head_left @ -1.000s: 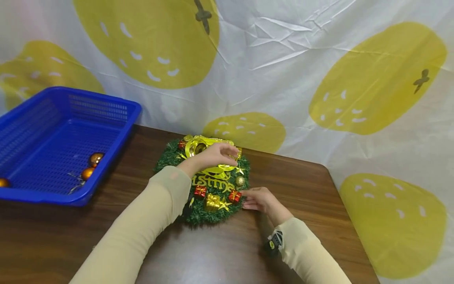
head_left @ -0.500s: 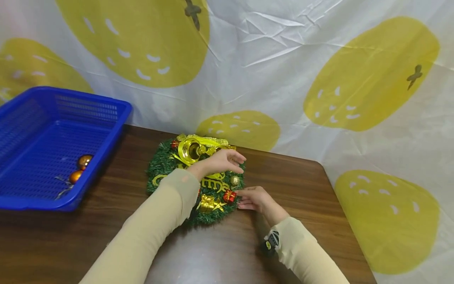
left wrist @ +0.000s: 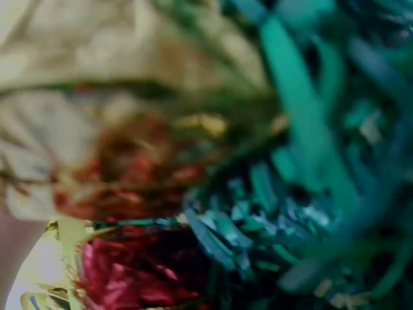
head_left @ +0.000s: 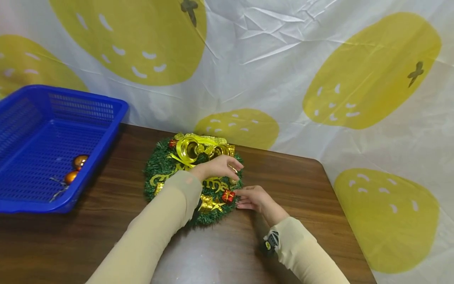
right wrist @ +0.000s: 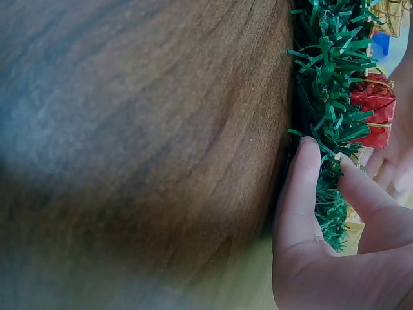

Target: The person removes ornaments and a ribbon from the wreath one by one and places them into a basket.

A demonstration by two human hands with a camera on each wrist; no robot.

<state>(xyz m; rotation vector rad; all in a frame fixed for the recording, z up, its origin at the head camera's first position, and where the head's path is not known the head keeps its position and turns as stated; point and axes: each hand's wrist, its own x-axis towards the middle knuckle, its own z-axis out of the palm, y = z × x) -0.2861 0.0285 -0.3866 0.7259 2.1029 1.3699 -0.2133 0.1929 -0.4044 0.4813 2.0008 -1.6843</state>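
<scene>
A round green tinsel wreath (head_left: 156, 159) lies on the table, dressed with gold bells (head_left: 187, 150), gold lettering, a red gift box (head_left: 228, 196) and gold gift boxes. My left hand (head_left: 221, 165) is over its right half, thumb and fingers apart, close to a small gold ball (head_left: 233, 181) that it partly covers. With thumb and finger, my right hand (head_left: 253, 199) pinches the wreath's right edge beside the red box; in the right wrist view, green tinsel shows between these fingers (right wrist: 303, 187). The left wrist view shows blurred tinsel and a red box (left wrist: 142, 268) close up.
A blue plastic basket (head_left: 95, 161) with orange-gold balls (head_left: 71, 177) in it stands on the left. The brown wooden table (head_left: 280, 165) runs back to a white curtain (head_left: 255, 75) printed with yellow fruit.
The head view has shifted slightly to the right. My left hand has moved nearer over the wreath, toward the gold ball, uncovering the bells. My right hand keeps its place at the edge.
</scene>
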